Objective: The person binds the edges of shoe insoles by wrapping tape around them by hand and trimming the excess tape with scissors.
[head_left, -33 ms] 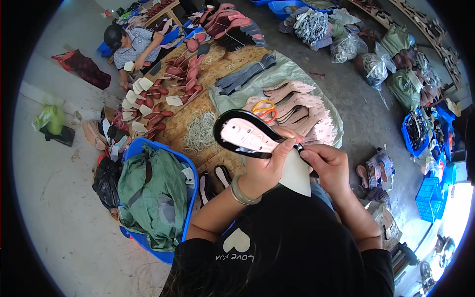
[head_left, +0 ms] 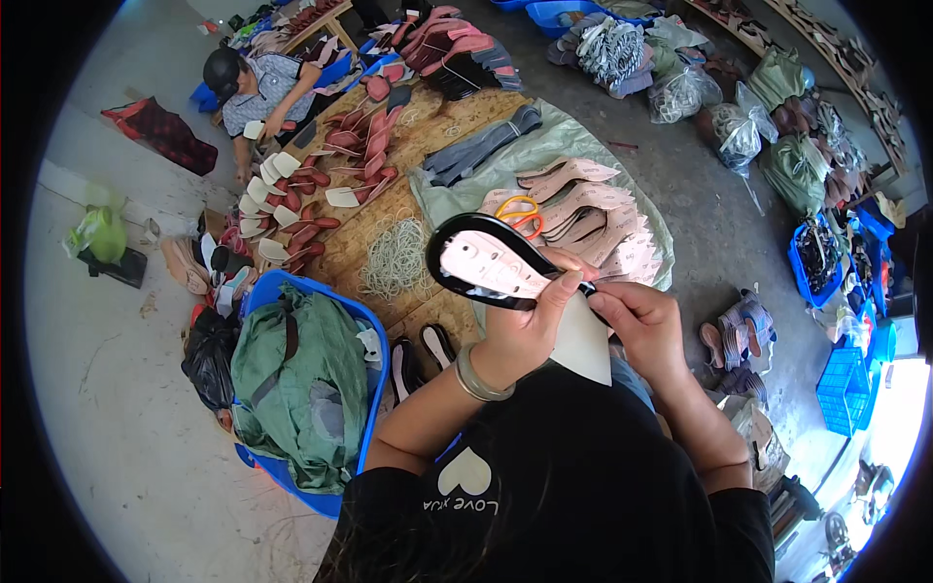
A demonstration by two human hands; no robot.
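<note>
While both hands are working close together above the lap, the left hand [head_left: 525,325] is clenching the shoe insole [head_left: 491,264], a pale pink piece with a glossy black border, thumb lying along its near edge. The right hand [head_left: 646,321] is pinching the insole's near end where a pale paper-like sheet [head_left: 583,340] is hanging down from it; its fingers are closed on that end, though whether they are gripping the sheet, the black edging or both I cannot tell. The insole is hovering, tilted, over the edge of the low wooden table [head_left: 437,136], just in front of the fanned stack of pink insoles [head_left: 593,219] and the orange-handled scissors [head_left: 520,214] lying on a grey-green cloth [head_left: 486,189].

Doing this well seems to call for keeping the left hold firm and still near the working point, so the right fingers are pressing or pulling in short lengths along the curve rather than one long stretch, which could wrinkle the black border. Another person [head_left: 258,87] is sitting at the table's far side among red pieces, well apart.
</note>
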